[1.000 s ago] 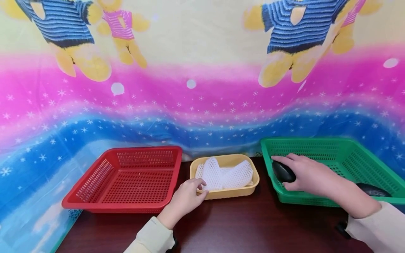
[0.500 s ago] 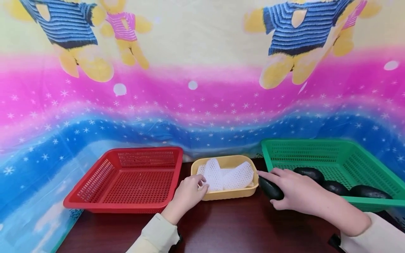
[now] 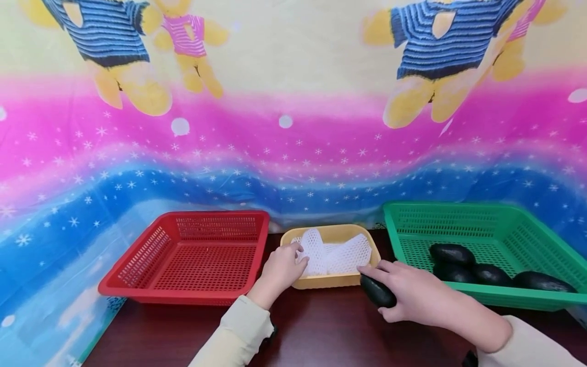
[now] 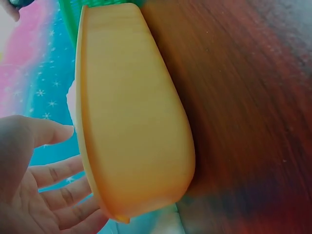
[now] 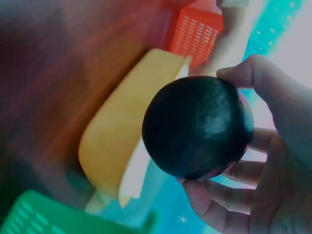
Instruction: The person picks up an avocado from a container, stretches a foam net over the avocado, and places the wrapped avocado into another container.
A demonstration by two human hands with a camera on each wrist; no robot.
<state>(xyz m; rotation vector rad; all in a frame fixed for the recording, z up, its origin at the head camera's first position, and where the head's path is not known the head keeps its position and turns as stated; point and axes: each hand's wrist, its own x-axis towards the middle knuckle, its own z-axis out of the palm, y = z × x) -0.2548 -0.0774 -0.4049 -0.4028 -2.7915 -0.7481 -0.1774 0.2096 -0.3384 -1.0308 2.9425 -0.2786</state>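
Observation:
My right hand (image 3: 410, 295) grips a dark, nearly black avocado (image 3: 377, 291) between thumb and fingers, in front of the yellow tray's right corner. The right wrist view shows the avocado (image 5: 197, 126) end-on, with bumpy, shiny skin. White foam mesh sleeves (image 3: 348, 253) lie in the yellow tray (image 3: 327, 281). At that tray's left edge my left hand (image 3: 282, 267) rests with loosely bent fingers, nearest to the mesh. Thumb and fingers (image 4: 61, 173) of the left hand are spread apart in the left wrist view, with nothing held between them.
On the right stands a green basket (image 3: 458, 210) with several more dark avocados (image 3: 543, 281) along its near side. A red basket (image 3: 183, 294) stands on the left. Everything is on a dark brown table (image 3: 321, 331), with a printed cloth (image 3: 321, 153) behind.
My right hand has lifted the avocado out of the green basket and carried it left and nearer to me, toward the yellow tray. My left hand has stayed at the tray's left edge.

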